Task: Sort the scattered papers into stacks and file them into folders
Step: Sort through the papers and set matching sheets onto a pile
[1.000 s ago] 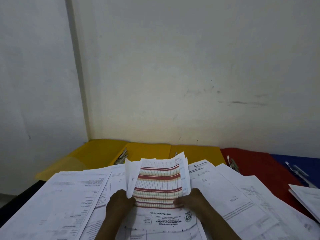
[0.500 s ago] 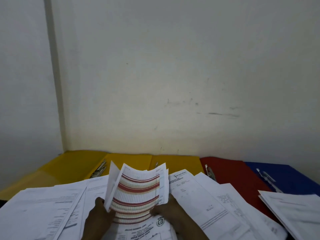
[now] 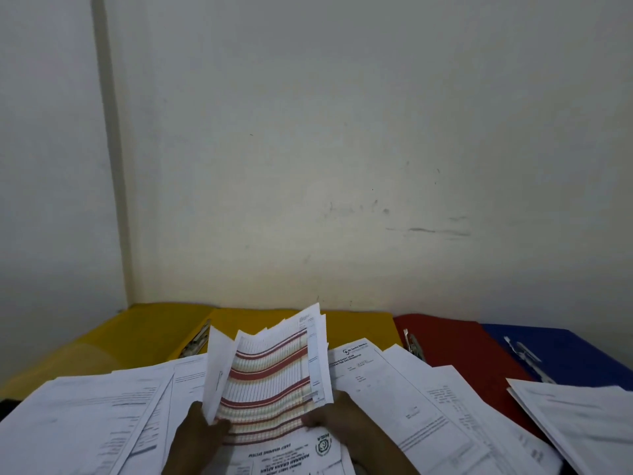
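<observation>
I am looking at a sheaf of striped chart sheets [image 3: 270, 378], printed with red and pale bands, which is standing bent upward at the middle of the table. The left hand [image 3: 202, 430] is pinching the sheaf's lower left edge, thumb curled over the front of the paper. The right hand [image 3: 329, 418] is gripping the lower right corner, fingers folded against the sheets. The top edges of the sheaf are fanning apart, and a blank white leaf [image 3: 217, 368] is peeling away on the left side.

Under both hands a printed form with a round logo [image 3: 291, 457] is lying flat, its heading facing away from me. To the left I am seeing loose papers [image 3: 85, 416] overlapping one another across the near table. To the right more forms [image 3: 404, 395] are spreading out, some lying over the red folder [image 3: 455, 344]. A separate pile of sheets [image 3: 582, 416] is resting at the far right, overlapping the blue folder [image 3: 565, 351].

Along the wall, two yellow folders [image 3: 144, 330] are lying open side by side, left of the red one, each showing a metal fastener [image 3: 197, 341]. The red and blue folders are showing their own clips too. Behind everything a scuffed pale wall [image 3: 342, 149] is filling most of the view.
</observation>
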